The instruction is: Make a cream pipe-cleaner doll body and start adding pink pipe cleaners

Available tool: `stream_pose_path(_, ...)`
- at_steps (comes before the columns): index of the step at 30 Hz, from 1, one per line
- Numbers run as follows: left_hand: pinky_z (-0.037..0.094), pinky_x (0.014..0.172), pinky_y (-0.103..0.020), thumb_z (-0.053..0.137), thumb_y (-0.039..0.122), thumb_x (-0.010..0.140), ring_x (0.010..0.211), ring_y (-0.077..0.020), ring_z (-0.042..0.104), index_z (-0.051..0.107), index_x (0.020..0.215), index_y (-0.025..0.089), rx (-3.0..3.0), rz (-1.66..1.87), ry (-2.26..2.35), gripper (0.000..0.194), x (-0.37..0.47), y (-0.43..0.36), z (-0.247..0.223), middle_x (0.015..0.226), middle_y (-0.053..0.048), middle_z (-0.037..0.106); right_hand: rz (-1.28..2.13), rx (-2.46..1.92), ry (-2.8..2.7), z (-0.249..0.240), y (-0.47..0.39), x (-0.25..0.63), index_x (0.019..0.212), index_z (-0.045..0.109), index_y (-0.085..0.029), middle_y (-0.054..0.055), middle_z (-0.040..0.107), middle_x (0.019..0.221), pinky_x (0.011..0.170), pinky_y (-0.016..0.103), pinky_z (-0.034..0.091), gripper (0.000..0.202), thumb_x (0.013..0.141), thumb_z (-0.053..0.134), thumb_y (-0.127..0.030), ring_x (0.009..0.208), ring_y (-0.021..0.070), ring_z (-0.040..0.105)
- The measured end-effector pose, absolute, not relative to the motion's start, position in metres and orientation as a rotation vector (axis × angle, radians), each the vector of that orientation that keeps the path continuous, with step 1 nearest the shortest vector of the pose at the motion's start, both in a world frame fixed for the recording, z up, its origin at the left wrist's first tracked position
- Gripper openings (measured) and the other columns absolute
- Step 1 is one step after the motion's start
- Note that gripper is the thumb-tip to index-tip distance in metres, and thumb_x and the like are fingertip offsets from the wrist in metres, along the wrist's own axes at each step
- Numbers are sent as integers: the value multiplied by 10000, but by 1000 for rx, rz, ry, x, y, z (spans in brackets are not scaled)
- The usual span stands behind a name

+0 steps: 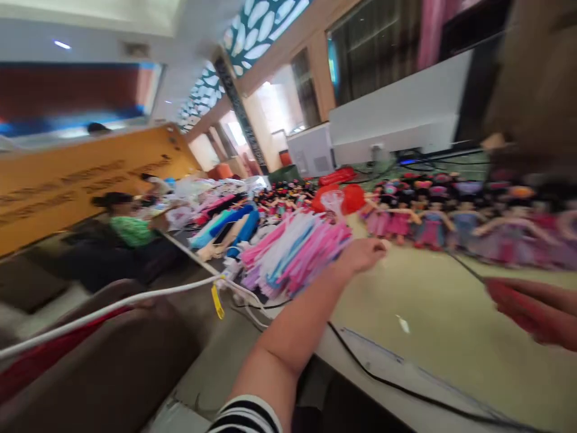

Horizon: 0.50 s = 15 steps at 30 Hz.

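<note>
My left hand (363, 254) reaches across the table top, beside a pile of pink, white and blue pipe cleaners (300, 249). Its fingers are bent together at the tips; blur hides anything small between them. At the right edge, my right hand (556, 316) is closed around a slender tool (509, 300) with a red handle and a thin dark shaft. The shaft points toward a row of small dolls (433, 219) in pink, purple and blue dresses. A small white scrap (403, 325) lies on the pale table (451, 307) between my hands.
Blue, teal and beige bundles (229, 231) lie farther left. Red plastic bags (345, 195) sit behind the pipe cleaners. A black cable (360, 355) runs along the near table edge, and a white cable (135, 300) crosses the left side. A person in green (130, 228) sits at the far left.
</note>
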State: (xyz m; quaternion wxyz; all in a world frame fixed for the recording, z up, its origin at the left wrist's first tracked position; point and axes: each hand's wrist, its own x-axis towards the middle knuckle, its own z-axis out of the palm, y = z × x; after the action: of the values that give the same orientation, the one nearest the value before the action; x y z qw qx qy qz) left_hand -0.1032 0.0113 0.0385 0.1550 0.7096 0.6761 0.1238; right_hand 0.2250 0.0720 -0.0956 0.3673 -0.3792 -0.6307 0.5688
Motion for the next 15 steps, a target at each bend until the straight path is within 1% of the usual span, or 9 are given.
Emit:
stream_pose_path(1, 478, 852, -254, 498, 276, 904, 954, -165, 660, 703, 1093, 171, 2038, 377, 1912, 298, -95, 16, 42, 1053, -50, 744, 1468, -1117, -1603, -69, 59, 228, 1062, 738, -394, 198, 706, 1021, 615, 439, 425, 343, 780, 637, -560, 816, 240, 666)
stream_pose_path(2, 480, 853, -265, 501, 261, 895, 938, -171, 661, 705, 1091, 165, 2055, 402, 1863, 299, -86, 22, 44, 1029, -56, 747, 1529, -1211, -1601, -43, 48, 228, 1040, 739, -377, 173, 703, 1075, 645, 413, 452, 327, 805, 624, -574, 831, 230, 658)
stream_pose_path(3, 480, 858, -278, 501, 245, 887, 930, -179, 661, 705, 1089, 154, 2074, 424, 1806, 300, -77, 29, 45, 1012, -67, 748, 1520, -1289, -1532, -21, 38, 225, 936, 750, -321, 155, 708, 977, 622, 377, 453, 345, 820, 595, -607, 758, 209, 636)
stream_pose_path(4, 479, 859, -286, 504, 238, 882, 924, -186, 662, 708, 1081, 150, 2094, 441, 1756, 299, -68, 36, 45, 1001, -73, 750, 1483, -1318, -1468, -4, 31, 222, 824, 729, -264, 127, 680, 820, 567, 338, 429, 414, 822, 562, -643, 643, 176, 580)
stream_pose_path(5, 479, 854, -286, 518, 233, 871, 915, -190, 665, 717, 1058, 150, 2112, 454, 1736, 286, -59, 43, 44, 986, -74, 753, 1495, -1301, -1447, 8, 27, 220, 804, 705, -230, 94, 636, 734, 520, 304, 391, 474, 828, 529, -669, 573, 150, 520)
stream_pose_path(6, 479, 849, -288, 537, 229, 857, 911, -198, 667, 727, 1035, 150, 2134, 455, 1718, 272, -49, 49, 43, 976, -77, 755, 1482, -1280, -1420, 15, 25, 220, 770, 672, -207, 56, 577, 650, 468, 272, 334, 526, 803, 513, -707, 511, 128, 447)
stream_pose_path(8, 482, 833, -288, 545, 226, 848, 891, -204, 674, 742, 998, 165, 2163, 427, 1682, 255, -27, 60, 41, 940, -71, 760, 1473, -1200, -1435, 17, 23, 226, 832, 642, -195, 7, 521, 632, 458, 239, 300, 498, 797, 548, -683, 508, 108, 400)
stream_pose_path(11, 484, 829, -287, 548, 198, 833, 901, -213, 680, 756, 947, 177, 2212, 372, 1626, 238, 6, 74, 34, 928, -69, 764, 1418, -1150, -1345, 9, 21, 240, 893, 616, -187, -25, 485, 639, 465, 228, 306, 437, 812, 569, -614, 512, 99, 394)
stream_pose_path(15, 481, 858, -295, 550, 164, 824, 970, -222, 675, 761, 947, 180, 2255, 331, 1586, 244, 41, 92, 18, 1017, -81, 761, 1357, -1076, -1217, 5, 21, 250, 986, 617, -173, -24, 511, 666, 459, 231, 315, 424, 799, 595, -553, 514, 102, 425)
